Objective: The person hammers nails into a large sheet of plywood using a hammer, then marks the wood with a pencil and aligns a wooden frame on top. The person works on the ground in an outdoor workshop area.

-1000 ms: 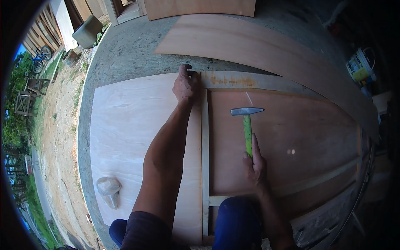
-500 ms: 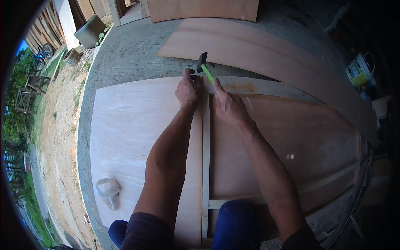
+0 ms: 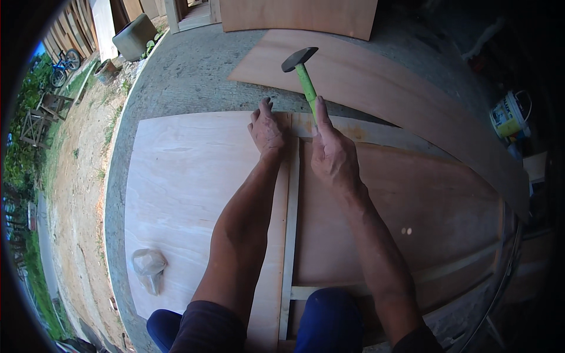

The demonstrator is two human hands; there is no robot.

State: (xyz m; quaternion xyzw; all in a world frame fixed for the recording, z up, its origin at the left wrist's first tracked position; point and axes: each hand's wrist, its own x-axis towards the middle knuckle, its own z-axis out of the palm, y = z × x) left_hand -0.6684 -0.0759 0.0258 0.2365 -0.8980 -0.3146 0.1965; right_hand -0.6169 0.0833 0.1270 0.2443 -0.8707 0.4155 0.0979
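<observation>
The right hand (image 3: 335,154) is shown closed around the green handle of a hammer (image 3: 306,83), whose head is raised beyond the far edge of the work. The left hand (image 3: 268,130) is held partly open, fingers loosely spread, at the far edge of a pale panel (image 3: 182,176), beside its junction with a wooden frame (image 3: 376,133); the area beneath the fingers is hidden. Beyond this edge, a wedge of concrete floor (image 3: 176,73) is left, narrowed rightward by a slanting loose sheet (image 3: 365,73).
</observation>
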